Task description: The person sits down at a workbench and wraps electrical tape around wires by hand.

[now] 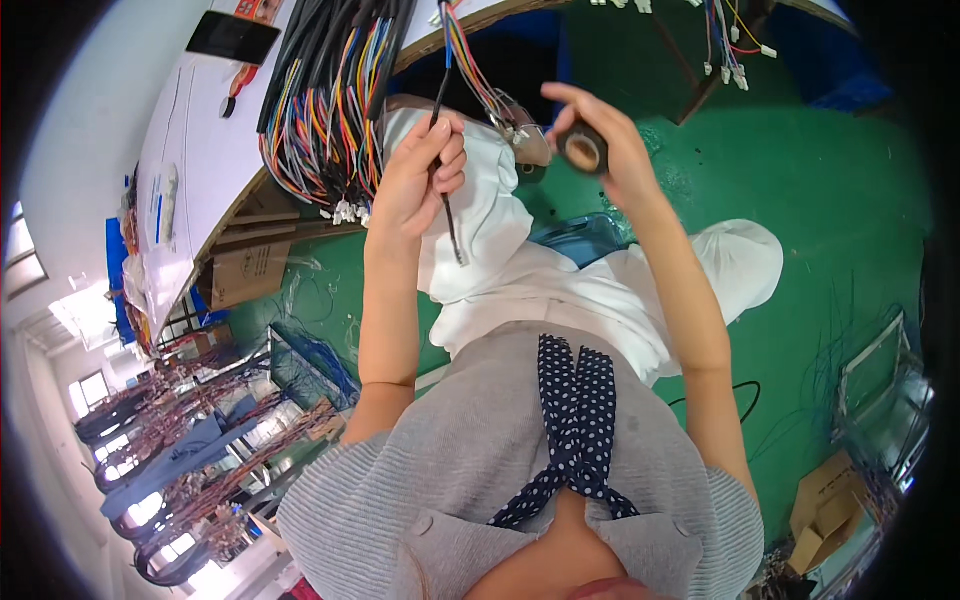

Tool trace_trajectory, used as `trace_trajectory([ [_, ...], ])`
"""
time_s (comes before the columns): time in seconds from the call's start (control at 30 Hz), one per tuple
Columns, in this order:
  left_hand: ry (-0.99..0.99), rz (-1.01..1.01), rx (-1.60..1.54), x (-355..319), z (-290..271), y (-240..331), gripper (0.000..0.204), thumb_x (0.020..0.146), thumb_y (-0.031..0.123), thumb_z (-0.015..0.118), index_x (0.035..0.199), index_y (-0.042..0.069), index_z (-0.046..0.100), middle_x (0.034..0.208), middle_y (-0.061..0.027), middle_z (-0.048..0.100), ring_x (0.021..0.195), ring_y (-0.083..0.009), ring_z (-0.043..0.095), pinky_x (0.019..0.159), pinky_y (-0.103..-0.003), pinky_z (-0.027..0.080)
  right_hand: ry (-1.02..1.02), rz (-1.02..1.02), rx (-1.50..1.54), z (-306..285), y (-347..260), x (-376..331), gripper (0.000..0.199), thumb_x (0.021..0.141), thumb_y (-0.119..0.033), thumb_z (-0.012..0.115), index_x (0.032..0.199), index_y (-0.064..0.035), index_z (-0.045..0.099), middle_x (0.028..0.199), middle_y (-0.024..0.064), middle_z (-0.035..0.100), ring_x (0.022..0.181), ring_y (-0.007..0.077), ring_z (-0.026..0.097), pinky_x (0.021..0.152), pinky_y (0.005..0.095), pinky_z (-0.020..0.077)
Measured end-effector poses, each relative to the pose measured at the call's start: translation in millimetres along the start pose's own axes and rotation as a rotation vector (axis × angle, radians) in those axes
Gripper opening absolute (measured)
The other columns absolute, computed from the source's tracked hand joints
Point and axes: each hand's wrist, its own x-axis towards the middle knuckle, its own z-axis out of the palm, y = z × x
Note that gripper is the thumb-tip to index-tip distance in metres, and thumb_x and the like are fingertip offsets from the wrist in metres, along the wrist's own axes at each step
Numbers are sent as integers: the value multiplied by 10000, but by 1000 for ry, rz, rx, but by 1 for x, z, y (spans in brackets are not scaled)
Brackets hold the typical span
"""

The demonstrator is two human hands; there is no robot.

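Observation:
My left hand [418, 175] is closed around a thin black cable [449, 218], its lower end hanging below the fist with a small pale tip. Above the fist the cable runs up toward the table edge, beside a bunch of coloured wires [475, 75] that ends in small white connectors. To the right, my right hand [624, 150] grips a roll of black tape [583, 150] with a brown core. Its index finger stretches out past the roll toward the wires. Whether a strip of tape runs from the roll to the wires, I cannot tell.
Thick bundles of black-sleeved coloured wires [325, 130] lie over the edge of the white table [205, 130]. A dark phone [233, 38] rests there too. More wires with connectors [730, 45] hang at the upper right. A blue stool [580, 238] is under me; cardboard boxes [250, 272] stand below the table.

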Motion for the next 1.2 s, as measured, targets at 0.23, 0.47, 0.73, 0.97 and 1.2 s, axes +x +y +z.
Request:
trace_trajectory([
  [0.23, 132, 242, 242, 3, -11, -31, 239, 930, 115, 508, 1150, 21, 529, 1244, -103, 483, 1121, -152, 489, 969, -303, 388, -347, 322, -276, -2, 26, 62, 351, 974, -266, 420, 977, 35, 601, 938, 105, 625, 768, 164, 599, 704, 253, 485],
  [0.47, -235, -237, 63, -25, 17, -51, 393, 924, 139, 515, 1287, 27, 415, 1166, -162, 609, 999, -226, 628, 865, -331, 495, -488, 470, 495, 14, -11, 25, 531, 993, -328, 304, 1217, 103, 520, 1348, 296, 424, 799, 187, 595, 726, 291, 528],
  [0.73, -108, -153, 245, -45, 1, -68, 279, 881, 91, 597, 1142, 6, 547, 1044, -101, 639, 932, -152, 615, 792, -254, 485, -362, 453, 649, -1, 0, 15, 532, 986, -333, 341, 1242, 109, 491, 1413, 268, 354, 822, 185, 543, 728, 323, 519],
  [0.97, 34, -116, 198, -75, 4, -50, 149, 886, 131, 606, 971, 8, 603, 909, -45, 614, 817, -104, 580, 745, -230, 472, -369, 430, 689, -3, 1, 1, 538, 985, -335, 338, 1244, 113, 484, 1434, 273, 309, 813, 195, 524, 736, 334, 513],
  [1.2, -152, -392, -163, -116, -16, -41, 419, 932, 254, 565, 1246, 18, 418, 750, -3, 497, 604, -43, 458, 561, -205, 395, -218, 407, 577, -23, 12, -2, 478, 978, -307, 384, 1096, 114, 577, 1229, 239, 525, 828, 217, 548, 748, 338, 484],
])
